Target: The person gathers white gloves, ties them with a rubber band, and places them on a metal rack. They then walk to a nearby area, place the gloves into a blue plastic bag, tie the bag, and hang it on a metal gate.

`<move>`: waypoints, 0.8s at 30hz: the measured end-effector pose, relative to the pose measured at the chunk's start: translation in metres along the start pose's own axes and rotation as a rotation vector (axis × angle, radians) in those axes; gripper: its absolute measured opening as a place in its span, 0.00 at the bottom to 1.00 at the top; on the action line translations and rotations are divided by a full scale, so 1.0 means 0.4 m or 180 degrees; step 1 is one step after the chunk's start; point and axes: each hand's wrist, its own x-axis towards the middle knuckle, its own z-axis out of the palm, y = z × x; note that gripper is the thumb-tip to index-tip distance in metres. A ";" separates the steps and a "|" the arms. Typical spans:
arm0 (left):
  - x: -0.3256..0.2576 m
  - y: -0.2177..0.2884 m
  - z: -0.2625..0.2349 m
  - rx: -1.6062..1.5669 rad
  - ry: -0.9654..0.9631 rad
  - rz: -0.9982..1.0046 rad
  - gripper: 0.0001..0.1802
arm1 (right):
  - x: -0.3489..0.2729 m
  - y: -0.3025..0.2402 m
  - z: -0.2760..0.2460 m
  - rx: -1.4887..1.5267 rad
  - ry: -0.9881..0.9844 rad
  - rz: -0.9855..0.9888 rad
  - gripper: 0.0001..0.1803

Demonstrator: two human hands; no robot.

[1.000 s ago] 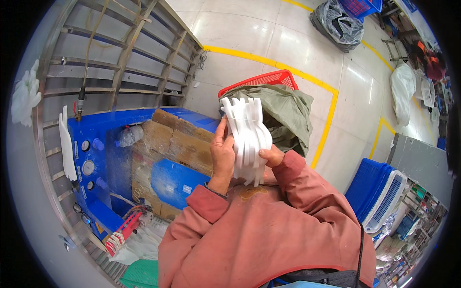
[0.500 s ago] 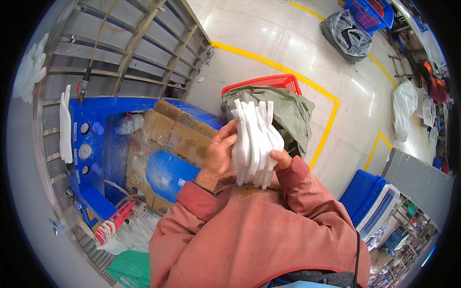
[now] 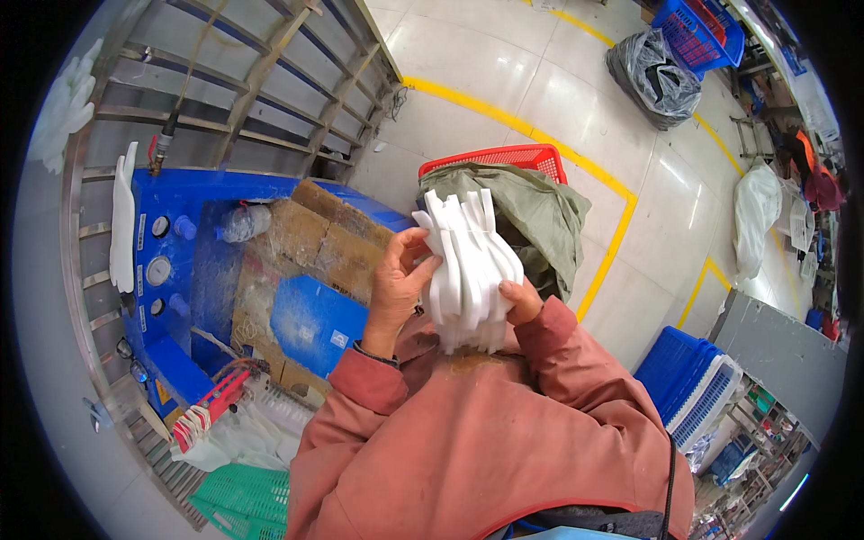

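In front of my chest is a bundle of white foam-like pieces (image 3: 468,270), long, curved and narrower at the top, standing side by side. A thin band seems to run round their narrow part. My left hand (image 3: 399,283) is closed at the bundle's left edge, its index finger and thumb bent against the pieces there. From the right, my right hand (image 3: 522,301) grips the lower part, thumb in front and the other fingers mostly hidden behind. The lower ends of the pieces hang before my reddish apron.
Beyond the bundle, grey-green cloth (image 3: 544,211) drapes over a red basket (image 3: 495,160). To the left stands a blue machine (image 3: 157,225) with gauges, cardboard (image 3: 337,261) on it, and a red handle (image 3: 211,409) wound with bands. Blue and white crates (image 3: 675,378) are stacked at right.
The bundle has shifted slightly left and its top has tilted left. My left hand has turned more upright at its edge, while my right hand keeps its grip.
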 end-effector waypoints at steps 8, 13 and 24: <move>0.067 0.047 0.058 0.1043 0.0576 0.0595 0.28 | 0.055 0.046 0.007 0.1193 -0.0129 -0.0060 0.54; 0.074 0.019 0.058 -0.0570 0.0906 -0.0386 0.21 | 0.051 0.044 -0.005 0.1103 0.0256 -0.0039 0.56; 0.065 -0.023 -0.004 -0.1631 0.0203 -0.0663 0.23 | 0.087 0.060 0.010 0.1194 -0.0179 -0.0073 0.53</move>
